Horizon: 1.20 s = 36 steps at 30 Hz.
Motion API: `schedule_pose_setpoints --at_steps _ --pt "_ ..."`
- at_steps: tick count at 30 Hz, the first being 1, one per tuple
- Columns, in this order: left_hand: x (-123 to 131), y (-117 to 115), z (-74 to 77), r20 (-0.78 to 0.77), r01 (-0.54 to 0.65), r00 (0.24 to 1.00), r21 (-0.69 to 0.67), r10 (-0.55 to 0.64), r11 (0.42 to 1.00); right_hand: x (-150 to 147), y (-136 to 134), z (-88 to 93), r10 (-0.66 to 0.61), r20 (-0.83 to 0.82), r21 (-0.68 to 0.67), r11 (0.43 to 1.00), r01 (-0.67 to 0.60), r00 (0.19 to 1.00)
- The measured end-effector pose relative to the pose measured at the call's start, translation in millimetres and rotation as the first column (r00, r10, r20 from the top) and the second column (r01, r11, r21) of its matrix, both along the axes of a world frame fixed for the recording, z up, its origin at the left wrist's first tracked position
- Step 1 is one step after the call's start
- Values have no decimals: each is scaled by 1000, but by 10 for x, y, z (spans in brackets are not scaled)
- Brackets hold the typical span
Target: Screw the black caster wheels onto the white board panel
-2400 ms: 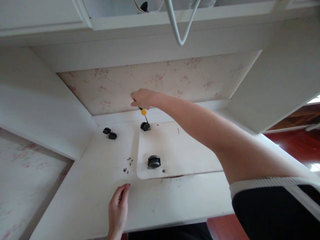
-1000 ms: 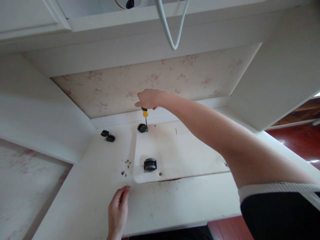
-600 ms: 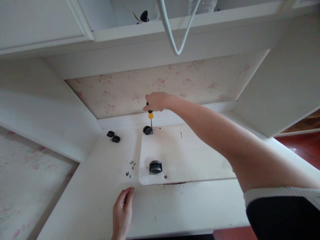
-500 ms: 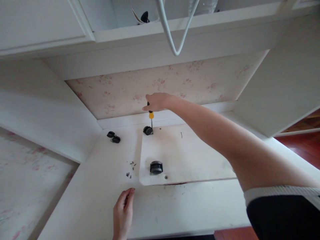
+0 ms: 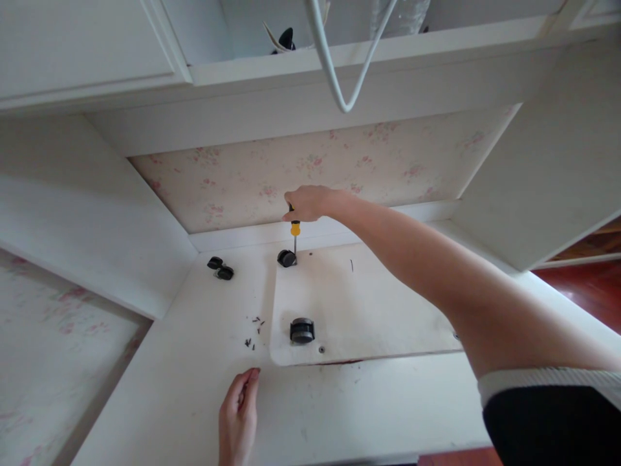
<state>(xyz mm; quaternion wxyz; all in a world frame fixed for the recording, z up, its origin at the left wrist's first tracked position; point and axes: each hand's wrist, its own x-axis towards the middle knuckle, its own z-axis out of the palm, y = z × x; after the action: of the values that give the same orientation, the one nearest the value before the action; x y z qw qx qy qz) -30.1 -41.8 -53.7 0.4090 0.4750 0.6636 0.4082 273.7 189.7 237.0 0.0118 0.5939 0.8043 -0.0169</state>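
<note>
My right hand [image 5: 308, 202] is wrapped round the handle of a yellow-and-black screwdriver [image 5: 295, 229]. The screwdriver stands upright, its shaft reaching down beside a black caster wheel [image 5: 287, 258] at the far left corner of a white board [image 5: 378, 317]. A second caster [image 5: 302, 331] sits on the board's near left part. My left hand [image 5: 239, 411] rests low on the white surface, fingers curled and pressed together; what they hold, if anything, is hidden. Several small dark screws [image 5: 253, 330] lie just beyond it, left of the board.
A loose caster [image 5: 220, 268] lies farther back on the left of the white surface [image 5: 194, 362]. White panels stand on both sides, with flowered wallpaper [image 5: 310, 171] behind. Overhead, a shelf [image 5: 369, 48] juts out and a white bent cable [image 5: 343, 107] hangs down.
The view has shifted very slightly. My right hand stays on the screwdriver at the same caster, with a slight change in its grip. My left hand has barely moved.
</note>
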Motion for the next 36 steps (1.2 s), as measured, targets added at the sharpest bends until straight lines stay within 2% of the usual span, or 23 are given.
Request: schedule_pose_setpoints --at_steps 3,5,8,10,13,17,22,28,33,36 --pt "85 8 76 139 -12 990 -58 20 998 -1 20 23 14 -16 12 1000 -14 1000" --pt "194 13 147 245 59 969 -89 -36 994 1 22 47 47 -60 4 999 -47 997" --pt "391 26 228 417 192 901 -127 -123 973 4 -3 78 91 -157 -108 988 -109 983" --pt "502 40 249 515 197 852 -150 -93 969 -1 -21 88 85 -144 -171 979 -110 986" --pt "585 64 243 598 142 802 -164 -16 976 -14 -24 84 27 -35 -117 993 -31 999" --pt "579 88 205 612 141 791 -139 -27 980 -7 -35 73 -30 -31 -63 998 28 999" --pt "572 102 127 626 134 778 -84 -53 987 10 -78 87 49 -186 -153 985 -78 981" --pt "564 90 68 625 126 779 -80 -49 989 -8 -25 60 -15 -89 -6 1000 14 996" --pt "569 104 35 615 97 789 -106 -12 990 -3 -80 78 53 -166 -99 993 -70 985" --pt "565 112 15 616 69 787 -140 32 988 4 -62 87 60 -105 -86 994 -70 993"
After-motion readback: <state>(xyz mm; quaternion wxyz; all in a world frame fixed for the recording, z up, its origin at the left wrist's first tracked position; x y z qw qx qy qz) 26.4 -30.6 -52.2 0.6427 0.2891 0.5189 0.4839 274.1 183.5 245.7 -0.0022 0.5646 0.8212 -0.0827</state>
